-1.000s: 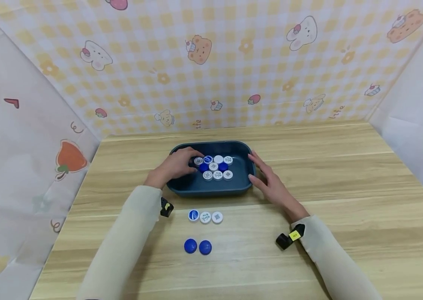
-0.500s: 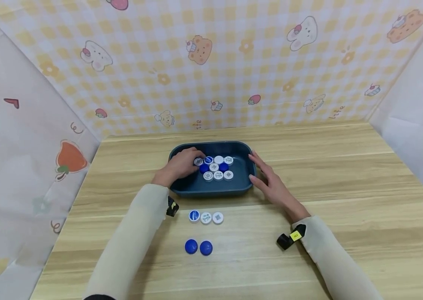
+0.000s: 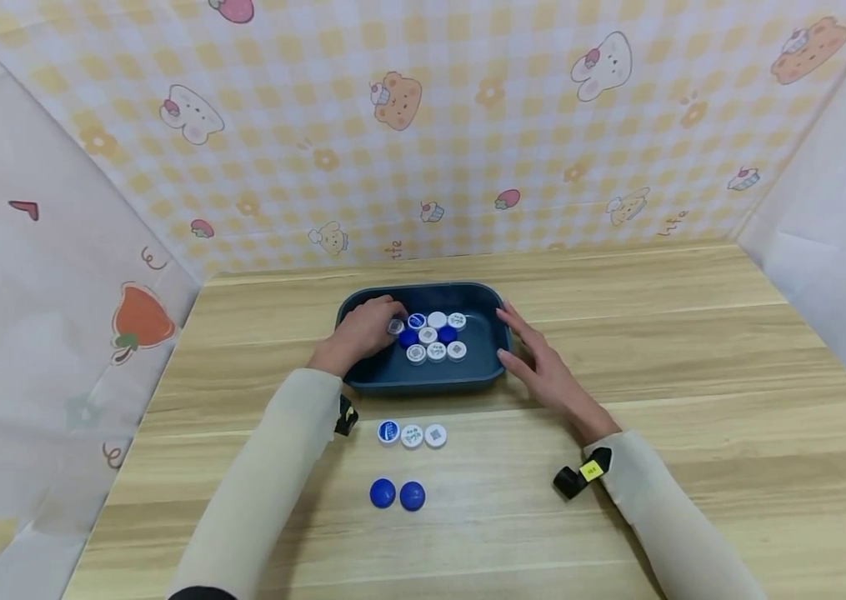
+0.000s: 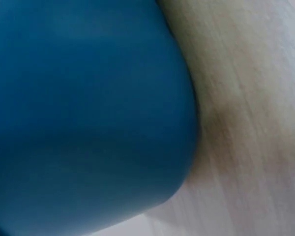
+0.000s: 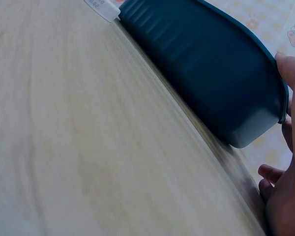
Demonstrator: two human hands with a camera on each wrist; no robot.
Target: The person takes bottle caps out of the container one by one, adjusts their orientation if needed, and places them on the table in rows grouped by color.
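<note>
A dark teal tray (image 3: 486, 367) holds several round bottle caps, white printed ones and blue ones, set close together in rows. Inside its left part, my left hand (image 3: 362, 333) pinches a white bottle cap (image 3: 396, 327) with a square code on top, at the left end of the back row. Just to the right of it sit a blue-and-white cap (image 3: 417, 321) and, nearer me, a blue cap (image 3: 408, 337). My right hand (image 3: 543, 371) rests against the tray's right end, fingers extended, with the thumb (image 5: 290, 69) at the rim. Only tray and table show in the left wrist view.
In front of the tray, three white caps (image 3: 412, 436) lie in a row on the wooden table (image 3: 693, 375). Two blue caps (image 3: 397, 494) lie closer to me. A checked wall covering (image 3: 460, 167) stands behind the table, with white sheets at both sides.
My left hand has moved right, its fingers closing on the white cap at the back row's left end, which has shifted slightly toward me. The right hand stays at the tray's end.
</note>
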